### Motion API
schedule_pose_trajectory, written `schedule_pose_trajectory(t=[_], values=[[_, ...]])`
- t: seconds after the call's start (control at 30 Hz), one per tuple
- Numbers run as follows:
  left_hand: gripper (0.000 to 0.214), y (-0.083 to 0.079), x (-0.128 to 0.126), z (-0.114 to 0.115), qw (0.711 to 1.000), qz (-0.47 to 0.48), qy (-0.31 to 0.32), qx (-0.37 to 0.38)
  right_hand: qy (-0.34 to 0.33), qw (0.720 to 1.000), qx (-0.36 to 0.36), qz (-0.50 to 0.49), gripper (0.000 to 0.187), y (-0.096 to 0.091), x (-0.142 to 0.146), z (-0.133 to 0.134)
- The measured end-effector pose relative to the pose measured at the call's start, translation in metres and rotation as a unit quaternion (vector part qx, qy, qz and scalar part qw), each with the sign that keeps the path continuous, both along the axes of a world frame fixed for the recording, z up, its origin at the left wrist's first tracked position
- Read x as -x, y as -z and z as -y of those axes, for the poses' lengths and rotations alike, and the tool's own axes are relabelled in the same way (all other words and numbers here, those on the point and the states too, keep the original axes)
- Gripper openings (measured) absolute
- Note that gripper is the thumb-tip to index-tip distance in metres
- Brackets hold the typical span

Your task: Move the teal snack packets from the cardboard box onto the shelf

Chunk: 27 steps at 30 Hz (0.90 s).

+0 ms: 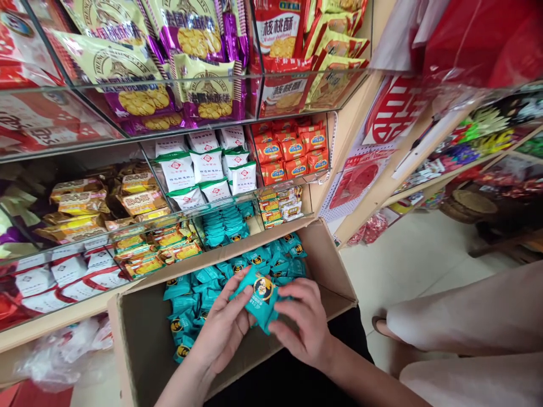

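Observation:
Both my hands hold a small bunch of teal snack packets (259,294) over an open cardboard box (144,333). My left hand (223,330) grips them from the left, fingers curled round the packets. My right hand (303,322) closes on them from the right. More teal packets (199,294) lie heaped in the box along its far side. Just beyond the box, a clear shelf bin holds matching teal packets (223,223).
Clear-fronted shelf bins hold white packets (203,169), orange packets (291,148), yellow packets (144,249) and purple-and-yellow biscuit bags (190,62). A wooden shelf post (360,113) stands right of them. Another person's legs (466,328) are at the lower right on the tiled floor.

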<state>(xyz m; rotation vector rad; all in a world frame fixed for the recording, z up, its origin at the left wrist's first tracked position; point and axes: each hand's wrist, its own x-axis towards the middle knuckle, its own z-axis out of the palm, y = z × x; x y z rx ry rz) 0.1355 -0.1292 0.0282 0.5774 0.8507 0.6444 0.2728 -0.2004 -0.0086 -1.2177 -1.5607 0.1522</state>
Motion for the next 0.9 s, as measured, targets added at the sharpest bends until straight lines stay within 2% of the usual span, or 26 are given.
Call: schedule_pose_trajectory(t=[0.07, 0.17, 0.27, 0.4, 0.47, 0.53, 0.6, 0.63, 0.7, 0.77, 0.83, 0.9], values=[[0.050, 0.001, -0.002, -0.001, 1.000, 0.009, -0.030, 0.001, 0.028, 0.979, 0.090, -0.178, 0.030, 0.003, 0.003, -0.003], [0.046, 0.004, -0.005, 0.000, 0.999, 0.014, -0.030, -0.010, -0.024, 0.896, 0.228, -0.380, 0.029, 0.009, 0.009, -0.010], [0.038, 0.011, -0.006, 0.007, 0.999, 0.000, -0.040, -0.033, -0.045, 0.840, 0.274, -0.466, 0.025, 0.013, 0.013, -0.015], [0.036, 0.019, -0.007, 0.017, 0.997, -0.027, -0.069, -0.032, -0.053, 0.811, 0.287, -0.508, 0.026, 0.014, 0.014, -0.014], [0.042, 0.016, -0.006, 0.012, 0.992, -0.071, -0.088, -0.054, -0.069, 0.812, 0.303, -0.495, 0.026, 0.015, 0.009, -0.013], [0.047, 0.007, -0.004, -0.004, 0.974, -0.128, -0.136, -0.126, -0.070, 0.826, 0.316, -0.462, 0.028, 0.020, 0.001, -0.012], [0.049, -0.004, -0.002, -0.030, 0.950, -0.153, -0.176, -0.206, -0.045, 0.856, 0.314, -0.409, 0.029, 0.029, -0.011, -0.010], [0.048, -0.010, -0.001, -0.045, 0.947, -0.148, -0.172, -0.227, -0.026, 0.874, 0.309, -0.373, 0.029, 0.035, -0.018, -0.009], [0.041, -0.017, 0.000, -0.077, 0.960, -0.135, -0.122, -0.214, 0.017, 0.907, 0.304, -0.290, 0.027, 0.050, -0.032, -0.005], [0.028, -0.018, -0.002, -0.108, 0.976, -0.145, -0.057, -0.151, 0.052, 0.922, 0.312, -0.221, 0.026, 0.066, -0.042, 0.000], [0.017, -0.012, -0.008, -0.137, 0.979, -0.178, -0.018, -0.097, 0.071, 0.927, 0.321, -0.182, 0.026, 0.079, -0.047, 0.004], [0.014, -0.002, -0.019, -0.161, 0.970, -0.224, -0.003, -0.090, 0.078, 0.932, 0.322, -0.146, 0.024, 0.088, -0.047, 0.007]])
